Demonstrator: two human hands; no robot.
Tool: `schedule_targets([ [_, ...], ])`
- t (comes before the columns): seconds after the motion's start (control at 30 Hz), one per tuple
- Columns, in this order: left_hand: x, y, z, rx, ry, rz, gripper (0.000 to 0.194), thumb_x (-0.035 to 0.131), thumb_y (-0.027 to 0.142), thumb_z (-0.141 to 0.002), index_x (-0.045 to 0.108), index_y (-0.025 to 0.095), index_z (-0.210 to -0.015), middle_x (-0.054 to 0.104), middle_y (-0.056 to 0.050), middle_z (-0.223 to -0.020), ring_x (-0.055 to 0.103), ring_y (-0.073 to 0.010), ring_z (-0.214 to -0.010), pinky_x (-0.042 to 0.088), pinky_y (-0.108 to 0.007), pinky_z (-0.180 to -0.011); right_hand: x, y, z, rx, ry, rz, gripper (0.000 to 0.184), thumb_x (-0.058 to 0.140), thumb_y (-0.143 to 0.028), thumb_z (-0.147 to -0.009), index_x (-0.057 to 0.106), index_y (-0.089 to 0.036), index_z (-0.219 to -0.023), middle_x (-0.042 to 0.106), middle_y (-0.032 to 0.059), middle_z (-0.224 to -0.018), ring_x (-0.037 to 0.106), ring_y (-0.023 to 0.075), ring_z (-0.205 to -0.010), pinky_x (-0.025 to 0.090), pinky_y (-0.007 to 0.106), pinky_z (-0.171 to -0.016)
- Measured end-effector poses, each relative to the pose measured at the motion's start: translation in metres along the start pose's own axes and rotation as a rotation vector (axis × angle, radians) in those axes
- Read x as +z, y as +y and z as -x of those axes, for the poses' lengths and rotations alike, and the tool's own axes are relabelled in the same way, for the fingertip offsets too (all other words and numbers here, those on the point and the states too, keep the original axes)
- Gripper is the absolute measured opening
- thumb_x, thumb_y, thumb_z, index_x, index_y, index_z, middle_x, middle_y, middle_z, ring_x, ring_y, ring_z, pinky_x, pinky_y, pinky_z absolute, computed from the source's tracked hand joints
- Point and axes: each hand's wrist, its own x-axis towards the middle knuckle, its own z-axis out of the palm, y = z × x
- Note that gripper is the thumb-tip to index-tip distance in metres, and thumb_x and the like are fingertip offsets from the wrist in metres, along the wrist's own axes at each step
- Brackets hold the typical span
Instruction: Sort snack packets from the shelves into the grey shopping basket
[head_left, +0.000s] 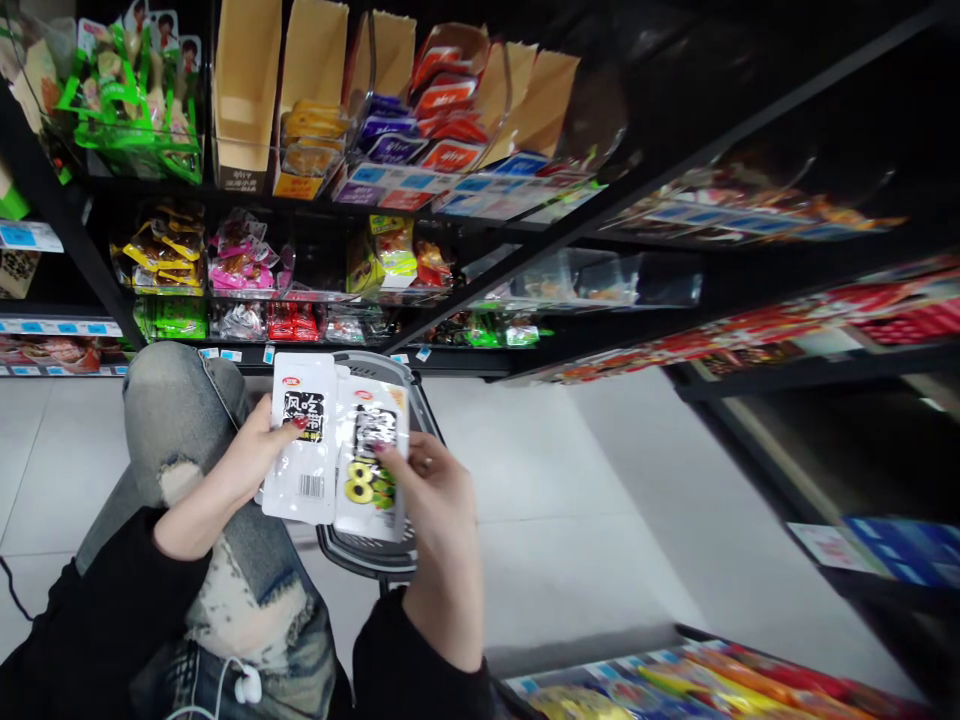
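Two white snack packets are held side by side in front of my knees. My left hand (251,455) pinches the left snack packet (304,465), which has a black label and a barcode, with the thumb on its front. My right hand (431,490) grips the right snack packet (371,430), which carries a black label and yellow-green pictures; its thumb lies across the front. The packets' inner edges overlap or touch. Beneath them is a dark grey shopping basket (427,410), mostly hidden by the packets and my right hand.
Black shelves ahead hold green snack bags (124,95), cardboard display boxes (247,90) and orange-red packets (450,110). Lower down are yellow packets (165,250) and pink packets (244,255). More packaged goods (697,685) stand at the bottom right. White earphones (247,685) hang over my jeans (172,400).
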Motion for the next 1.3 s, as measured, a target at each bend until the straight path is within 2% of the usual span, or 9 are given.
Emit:
schedule_targets([
  [0.2, 0.001, 0.004, 0.001, 0.000, 0.020, 0.035, 0.033, 0.067, 0.011, -0.063, 0.061, 0.017, -0.095, 0.070, -0.001, -0.086, 0.062, -0.0184, -0.081, 0.045, -0.033, -0.079, -0.066, 0.096, -0.034, 0.123, 0.272, 0.197, 0.041, 0.066, -0.057, -0.058, 0.060, -0.017, -0.065, 0.065, 0.0071, -0.060, 0.060, 0.0223, -0.059, 0.045, 0.032, -0.053],
  [0.33, 0.004, 0.006, 0.002, -0.019, 0.046, 0.021, 0.030, 0.066, 0.009, -0.063, 0.061, 0.016, -0.091, 0.069, -0.001, -0.084, 0.061, -0.0171, -0.079, 0.045, -0.031, -0.078, -0.061, 0.143, -0.043, 0.207, 0.272, 0.258, 0.036, 0.063, -0.053, -0.057, 0.058, -0.017, -0.056, 0.059, 0.0064, -0.049, 0.061, 0.0266, -0.061, 0.045, 0.036, -0.057],
  [0.47, 0.005, 0.005, 0.002, -0.012, 0.055, 0.011, 0.033, 0.067, 0.009, -0.061, 0.060, 0.016, -0.093, 0.069, -0.001, -0.086, 0.061, -0.0175, -0.079, 0.046, -0.032, -0.077, -0.045, 0.158, -0.051, 0.248, 0.251, 0.265, 0.032, 0.062, -0.049, -0.056, 0.051, -0.021, -0.046, 0.051, 0.0048, -0.041, 0.060, 0.0277, -0.059, 0.045, 0.038, -0.057],
  [0.6, 0.005, 0.003, 0.001, 0.007, 0.034, -0.018, 0.036, 0.070, 0.012, -0.060, 0.059, 0.016, -0.094, 0.068, -0.002, -0.087, 0.061, -0.0181, -0.078, 0.046, -0.032, -0.075, -0.031, 0.134, -0.052, 0.163, 0.195, 0.156, 0.038, 0.058, -0.057, -0.059, 0.056, -0.019, -0.059, 0.059, 0.0051, -0.055, 0.058, 0.0222, -0.059, 0.047, 0.035, -0.057],
  [0.77, 0.004, 0.000, 0.002, 0.046, 0.018, -0.108, 0.041, 0.073, 0.015, -0.060, 0.057, 0.017, -0.098, 0.068, -0.003, -0.092, 0.061, -0.0197, -0.083, 0.046, -0.033, -0.076, 0.002, 0.050, -0.016, -0.025, 0.043, 0.012, 0.038, 0.059, -0.057, -0.067, 0.058, -0.020, -0.077, 0.061, 0.0006, -0.067, 0.056, 0.0157, -0.062, 0.048, 0.030, -0.064],
  [0.87, 0.003, 0.000, 0.001, 0.087, 0.006, -0.147, 0.042, 0.074, 0.016, -0.060, 0.057, 0.017, -0.098, 0.067, -0.005, -0.097, 0.061, -0.0210, -0.088, 0.046, -0.032, -0.078, 0.026, 0.001, 0.011, -0.140, -0.151, -0.082, 0.030, 0.066, -0.047, -0.070, 0.055, -0.021, -0.080, 0.058, -0.0017, -0.063, 0.053, 0.0131, -0.056, 0.044, 0.026, -0.055],
  [0.93, 0.003, -0.001, 0.001, 0.100, -0.003, -0.145, 0.045, 0.075, 0.016, -0.059, 0.057, 0.017, -0.100, 0.067, -0.005, -0.098, 0.061, -0.0213, -0.089, 0.046, -0.032, -0.079, 0.039, -0.016, 0.021, -0.137, -0.157, -0.062, 0.030, 0.070, -0.042, -0.067, 0.052, -0.021, -0.078, 0.055, -0.0034, -0.061, 0.051, 0.0119, -0.055, 0.040, 0.023, -0.052],
  [1.13, 0.002, 0.000, 0.001, 0.042, -0.005, -0.020, 0.036, 0.072, 0.023, -0.065, 0.061, 0.017, -0.099, 0.069, -0.003, -0.092, 0.061, -0.0206, -0.085, 0.045, -0.032, -0.078, 0.044, -0.019, 0.015, -0.108, -0.142, -0.091, 0.025, 0.067, -0.035, -0.069, 0.047, -0.021, -0.070, 0.048, -0.0046, -0.060, 0.045, 0.0107, -0.054, 0.036, 0.023, -0.052],
  [1.3, 0.002, 0.002, 0.002, 0.034, -0.085, 0.011, 0.044, 0.072, 0.019, -0.066, 0.060, 0.021, -0.108, 0.070, -0.003, -0.099, 0.062, -0.0215, -0.091, 0.045, -0.034, -0.084, 0.035, -0.018, 0.012, -0.117, -0.095, -0.139, 0.023, 0.063, -0.037, -0.070, 0.046, -0.021, -0.070, 0.049, -0.0034, -0.063, 0.045, 0.0114, -0.058, 0.037, 0.024, -0.055],
])
